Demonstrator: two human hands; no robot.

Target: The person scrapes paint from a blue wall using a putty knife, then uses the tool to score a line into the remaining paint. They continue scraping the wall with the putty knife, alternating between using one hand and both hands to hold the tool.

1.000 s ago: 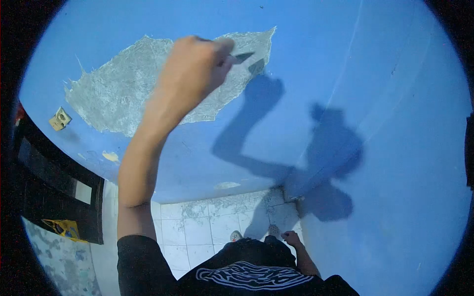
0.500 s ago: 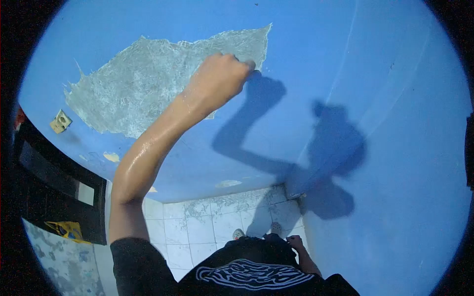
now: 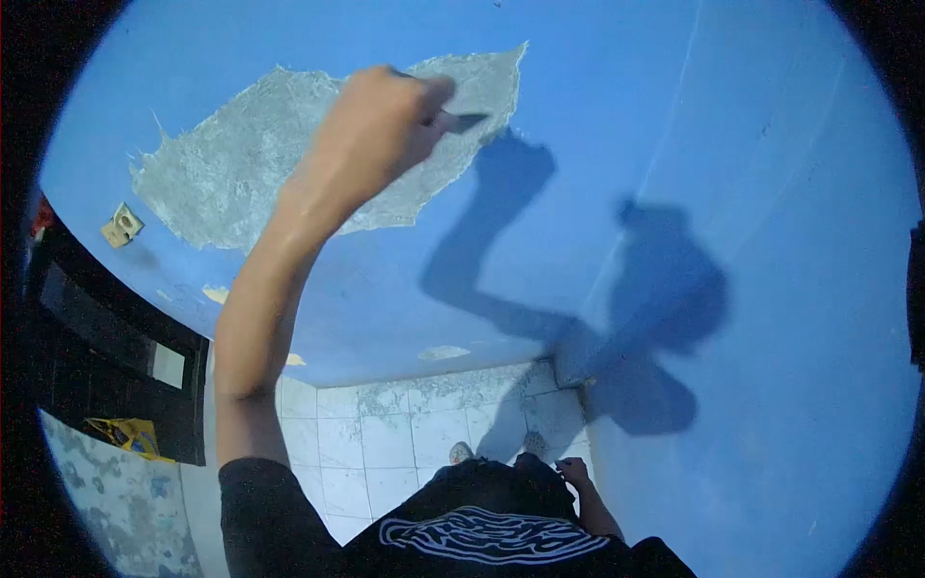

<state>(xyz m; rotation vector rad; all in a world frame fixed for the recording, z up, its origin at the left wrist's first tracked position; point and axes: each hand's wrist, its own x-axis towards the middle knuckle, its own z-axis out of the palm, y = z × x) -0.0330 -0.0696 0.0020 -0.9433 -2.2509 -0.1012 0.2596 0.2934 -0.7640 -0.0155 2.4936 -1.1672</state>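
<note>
While my right hand (image 3: 573, 469) hangs low beside my black shirt (image 3: 472, 496) – its grip too small to tell – my left hand (image 3: 378, 120) is raised, fingers curled tight round a dark tool (image 3: 468, 122). Its pointed end sits before the grey patch (image 3: 226, 169) – contact unclear – on the blue wall (image 3: 597, 87).

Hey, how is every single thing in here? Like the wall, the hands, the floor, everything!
Blue wall: painted, with some paint missing
Grey patch: bare, ragged-edged
Left hand: raised, closed around the tool
Dark tool: held, partly hidden
Right hand: lowered; too small to tell if it's holding anything
Wall socket: tilted, no plug seen
Tiled floor: grey marks near the wall
</note>
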